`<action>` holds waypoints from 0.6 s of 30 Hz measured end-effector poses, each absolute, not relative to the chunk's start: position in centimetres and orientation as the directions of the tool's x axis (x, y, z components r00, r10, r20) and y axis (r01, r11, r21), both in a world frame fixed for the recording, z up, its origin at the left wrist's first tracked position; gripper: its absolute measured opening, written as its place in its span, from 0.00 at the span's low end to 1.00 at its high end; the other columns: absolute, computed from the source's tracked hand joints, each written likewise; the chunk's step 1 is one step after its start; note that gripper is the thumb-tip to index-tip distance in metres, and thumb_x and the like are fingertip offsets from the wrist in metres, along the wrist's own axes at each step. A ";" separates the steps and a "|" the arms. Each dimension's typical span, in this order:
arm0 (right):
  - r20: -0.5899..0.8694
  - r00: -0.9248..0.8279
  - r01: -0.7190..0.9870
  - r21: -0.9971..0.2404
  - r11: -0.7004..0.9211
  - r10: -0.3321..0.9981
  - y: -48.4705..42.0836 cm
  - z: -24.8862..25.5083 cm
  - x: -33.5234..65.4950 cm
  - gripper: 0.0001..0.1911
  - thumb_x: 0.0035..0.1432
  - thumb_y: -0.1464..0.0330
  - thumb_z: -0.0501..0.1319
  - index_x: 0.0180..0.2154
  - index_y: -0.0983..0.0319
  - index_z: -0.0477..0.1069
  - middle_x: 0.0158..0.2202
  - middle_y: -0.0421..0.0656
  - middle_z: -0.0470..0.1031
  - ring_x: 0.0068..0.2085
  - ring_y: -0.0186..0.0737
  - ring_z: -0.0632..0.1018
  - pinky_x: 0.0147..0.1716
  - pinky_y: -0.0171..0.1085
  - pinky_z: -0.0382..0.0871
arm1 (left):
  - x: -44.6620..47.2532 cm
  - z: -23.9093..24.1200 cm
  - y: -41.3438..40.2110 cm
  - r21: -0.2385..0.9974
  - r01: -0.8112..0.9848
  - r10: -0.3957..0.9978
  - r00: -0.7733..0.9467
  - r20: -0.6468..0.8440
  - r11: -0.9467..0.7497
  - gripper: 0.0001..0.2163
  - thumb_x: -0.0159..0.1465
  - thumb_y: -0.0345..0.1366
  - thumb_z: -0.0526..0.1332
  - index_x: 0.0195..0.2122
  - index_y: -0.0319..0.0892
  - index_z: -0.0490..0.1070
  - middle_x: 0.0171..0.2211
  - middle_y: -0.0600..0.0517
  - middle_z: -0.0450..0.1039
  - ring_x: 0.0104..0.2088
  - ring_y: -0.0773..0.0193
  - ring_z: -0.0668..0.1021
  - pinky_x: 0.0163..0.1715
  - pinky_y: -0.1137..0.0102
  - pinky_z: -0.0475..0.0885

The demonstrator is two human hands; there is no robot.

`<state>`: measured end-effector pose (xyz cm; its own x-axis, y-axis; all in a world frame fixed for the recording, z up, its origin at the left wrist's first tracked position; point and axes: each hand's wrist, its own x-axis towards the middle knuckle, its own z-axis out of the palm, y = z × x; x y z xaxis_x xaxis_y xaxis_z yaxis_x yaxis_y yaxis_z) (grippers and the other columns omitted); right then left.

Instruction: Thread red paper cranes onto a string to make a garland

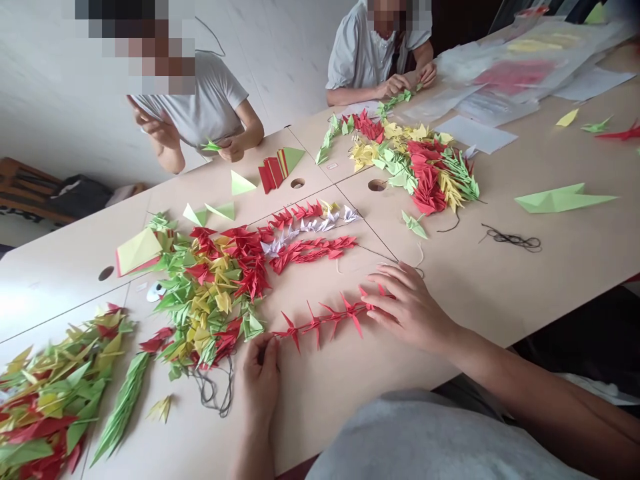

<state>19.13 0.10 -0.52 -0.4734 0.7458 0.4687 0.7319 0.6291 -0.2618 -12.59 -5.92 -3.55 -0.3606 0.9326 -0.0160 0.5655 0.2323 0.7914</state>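
A string of red paper cranes runs along the table between my two hands. Its left end meets my left hand, where thumb and forefinger pinch the dark string. My right hand reaches over the right end with fingers stretched and apart, touching the red cranes there; a few show between the fingers, and the palm side is hidden. Just left and behind lies a large heap of red, yellow and green strung cranes. Red and white crane strands extend from it to the right.
Another crane pile lies at lower left beside a green bundle. More strung cranes lie across the table, near loose black string and plastic bags. Two people sit opposite, one holding green folded paper, the other a green strand.
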 end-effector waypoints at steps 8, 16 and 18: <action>0.404 -0.553 0.705 -0.238 0.668 0.729 -0.1 0.5 17.7 0.10 0.65 0.66 0.59 0.46 0.57 0.77 0.53 0.50 0.75 0.59 0.56 0.69 0.58 0.63 0.57 | -12.3 -3.4 -5.9 0.794 0.565 0.933 -0.361 -0.010 0.226 0.12 0.62 0.45 0.60 0.38 0.42 0.73 0.33 0.49 0.76 0.35 0.58 0.77 0.36 0.65 0.72; 0.319 -0.639 0.656 -0.250 0.712 0.700 -0.5 0.6 16.4 0.11 0.60 0.65 0.65 0.45 0.57 0.78 0.57 0.51 0.73 0.62 0.61 0.66 0.57 0.71 0.56 | -11.8 -2.6 -5.9 0.785 0.578 0.935 -0.356 -0.005 0.224 0.11 0.63 0.44 0.59 0.37 0.42 0.74 0.31 0.51 0.75 0.32 0.59 0.76 0.34 0.66 0.71; 0.327 -0.667 0.630 -0.231 0.741 0.669 -0.5 0.7 16.0 0.16 0.59 0.62 0.66 0.49 0.56 0.76 0.59 0.51 0.71 0.63 0.61 0.65 0.58 0.70 0.55 | -11.7 -2.5 -5.9 0.785 0.578 0.935 -0.354 -0.007 0.225 0.11 0.63 0.44 0.59 0.37 0.42 0.73 0.32 0.50 0.76 0.33 0.59 0.76 0.34 0.66 0.71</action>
